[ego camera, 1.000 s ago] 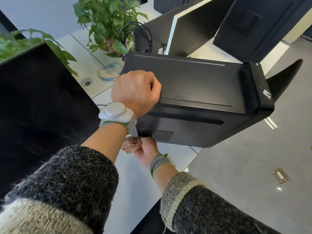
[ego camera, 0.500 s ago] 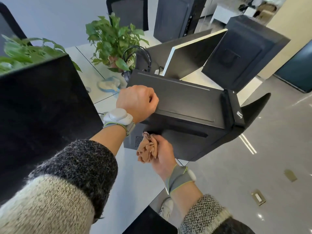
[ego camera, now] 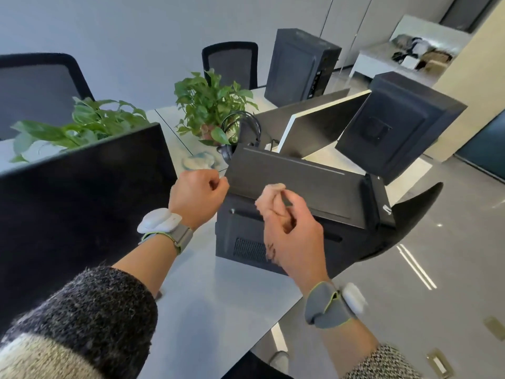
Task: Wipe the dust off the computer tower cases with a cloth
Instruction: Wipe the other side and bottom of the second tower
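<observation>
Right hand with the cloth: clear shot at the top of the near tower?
Probably yes. The right hand holds the cloth right at the tower, whose top is bare, and the left hand is off at its left corner.

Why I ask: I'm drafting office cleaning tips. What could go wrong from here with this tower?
The tower case sits close to the desk edge; a firm wipe might slide it off. The right hand holds the cloth bunched small, so it may miss dust. The vent grille could take in loosened dust.
</observation>
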### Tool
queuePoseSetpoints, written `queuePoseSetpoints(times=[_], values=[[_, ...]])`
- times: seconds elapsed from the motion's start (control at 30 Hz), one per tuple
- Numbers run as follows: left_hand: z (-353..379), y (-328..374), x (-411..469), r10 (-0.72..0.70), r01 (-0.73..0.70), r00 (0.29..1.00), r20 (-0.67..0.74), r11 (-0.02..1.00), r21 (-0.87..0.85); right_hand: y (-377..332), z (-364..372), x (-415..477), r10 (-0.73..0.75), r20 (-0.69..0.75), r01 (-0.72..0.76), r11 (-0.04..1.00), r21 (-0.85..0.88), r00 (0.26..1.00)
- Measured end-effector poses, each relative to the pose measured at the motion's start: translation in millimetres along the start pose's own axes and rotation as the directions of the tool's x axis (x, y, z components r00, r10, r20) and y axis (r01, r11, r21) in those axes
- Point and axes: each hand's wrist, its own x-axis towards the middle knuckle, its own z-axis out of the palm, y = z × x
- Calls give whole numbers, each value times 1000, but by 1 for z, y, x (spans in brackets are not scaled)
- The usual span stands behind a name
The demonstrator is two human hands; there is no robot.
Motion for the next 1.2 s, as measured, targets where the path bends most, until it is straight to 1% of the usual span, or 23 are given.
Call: queuePoseSetpoints(times=[0.03, 0.07, 0.1, 0.17, 0.23, 0.37, 0.43, 0.47, 0.57, 0.67, 0.73, 0.8, 0.87, 0.93, 1.03, 1.13, 1.2], values=[[-1, -1, -1, -1, 1, 1000, 5, 1000, -12, 3, -7, 6, -116, -91, 106, 988, -114, 989], [-3, -1, -3, -6, 6, 1000, 12, 1000, -20, 11, -13, 14, -232, -151, 189, 948, -256, 961], [-4, -2, -4, -11, 12, 1000, 16, 1000, -22, 21, -16, 23, -316, -174, 232, 894, -382, 933], [-8, -5, -9, -32, 32, 999, 23, 999, -8, 42, -12, 36, -384, -154, 244, 799, -549, 910], [-12, -12, -15, -70, 69, 997, 39, 998, 13, 51, 7, 42, -387, -89, 250, 737, -628, 918], [-18, -28, -31, -147, 146, 984, 100, 989, 19, 39, 55, 47, -414, 1, 323, 709, -627, 910], [-23, -32, -40, -180, 178, 977, 112, 984, 26, 25, 78, 49, -456, 68, 405, 699, -589, 887], [-24, -35, -45, -190, 188, 975, 115, 982, 32, 18, 89, 50, -482, 103, 456, 707, -541, 870], [-26, -38, -55, -184, 178, 973, 138, 983, 52, -5, 118, 53, -579, 191, 608, 727, -320, 793], [-23, -34, -62, -210, 197, 965, 160, 976, 91, -7, 122, 48, -614, 295, 673, 719, -173, 732], [-16, -31, -72, -207, 184, 952, 228, 976, 118, 9, 106, 32, -594, 322, 656, 743, -131, 737], [-3, -25, -87, -186, 142, 919, 348, 979, 148, 35, 78, 7, -529, 339, 596, 793, -131, 778], [14, -15, -102, -169, 115, 872, 460, 983, 143, 65, 46, -13, -444, 356, 513, 850, -122, 822], [33, 1, -110, -136, 97, 852, 505, 990, 103, 92, 15, -21, -367, 344, 429, 894, -124, 864], [59, 33, -115, -74, 52, 849, 523, 997, 56, 109, -24, -21, -255, 295, 314, 934, -169, 921], [84, 69, -122, -48, 6, 799, 600, 997, 72, 120, -55, -21, -121, 338, 184, 970, -158, 933], [100, 89, -132, -81, 30, 752, 654, 996, 89, 134, -72, -22, -11, 404, 90, 980, -177, 915]])
